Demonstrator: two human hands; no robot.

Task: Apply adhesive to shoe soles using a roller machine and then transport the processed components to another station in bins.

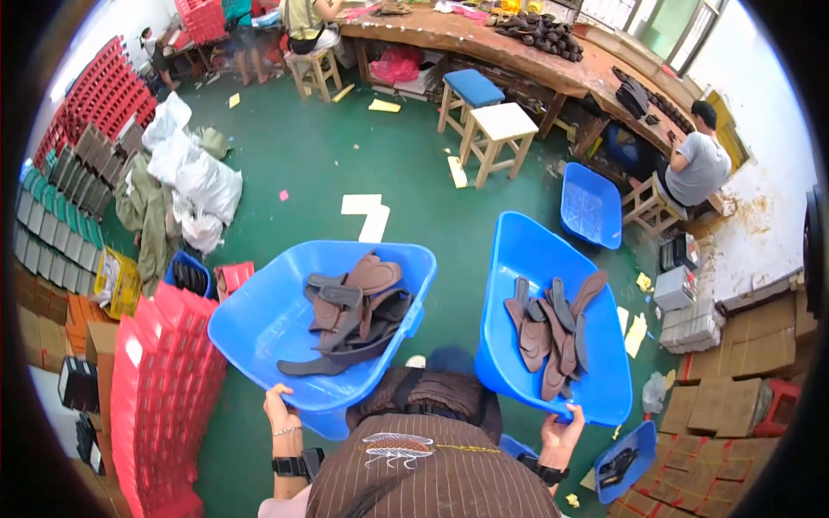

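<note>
My left hand (281, 416) is closed on the near rim of a blue plastic tub (246, 319). Brown and black shoe soles (335, 315) lie heaped in that tub's right half. With its fingers around the near edge, my right hand (562, 433) grips a second blue tub (528, 246), which looks tilted. Several long brown and dark soles (534, 342) rest in the middle of this one. The two tubs are apart, one at each side of my brown striped apron (406, 466).
Stacked red crates (164, 388) rise close on the left, near white sacks (203, 186). Ahead, two stools (505, 123) stand by a long workbench (466, 41). A seated person (698, 164) works at the right, beside another blue tub (591, 203). Cardboard boxes (721, 406) fill the near right.
</note>
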